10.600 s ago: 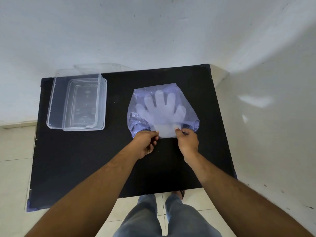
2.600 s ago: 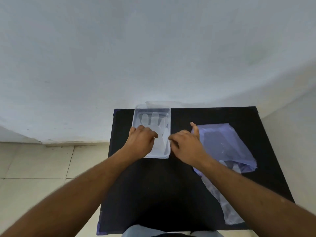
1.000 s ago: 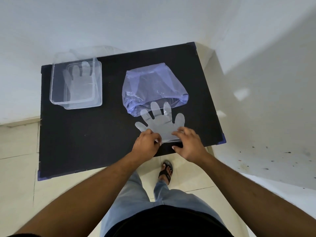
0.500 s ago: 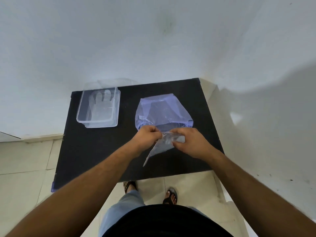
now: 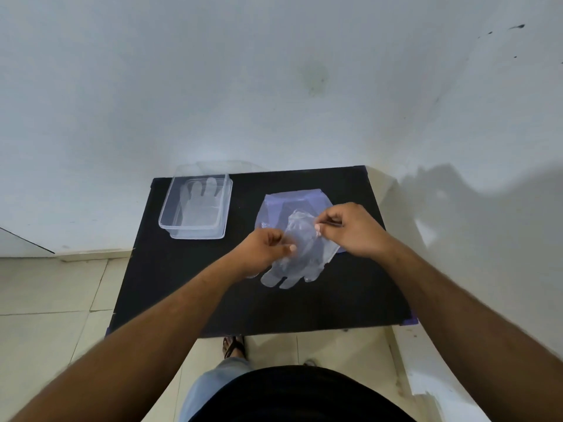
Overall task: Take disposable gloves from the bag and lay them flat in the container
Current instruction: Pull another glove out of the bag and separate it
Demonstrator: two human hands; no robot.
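A thin clear disposable glove [image 5: 300, 254] hangs between my hands above the black table [image 5: 189, 284], its fingers pointing down toward me. My left hand [image 5: 264, 249] pinches the glove's left edge and my right hand [image 5: 350, 228] pinches its cuff on the right. Behind the glove lies the bluish plastic bag [image 5: 286, 205], flat on the table. At the table's back left stands the clear rectangular container [image 5: 166, 217], and another glove [image 5: 199, 202] lies flat inside it with fingers toward the wall.
White walls close in behind and to the right of the table. A clear lid [image 5: 225, 166] leans behind the container. Tiled floor [image 5: 45, 300] lies to the left, and my foot in a sandal [image 5: 233, 345] shows under the table's near edge.
The glove that lay flat in front of the bag a second ago has been lifted off the table and now hangs spread between both hands. The camera view has tilted upward.
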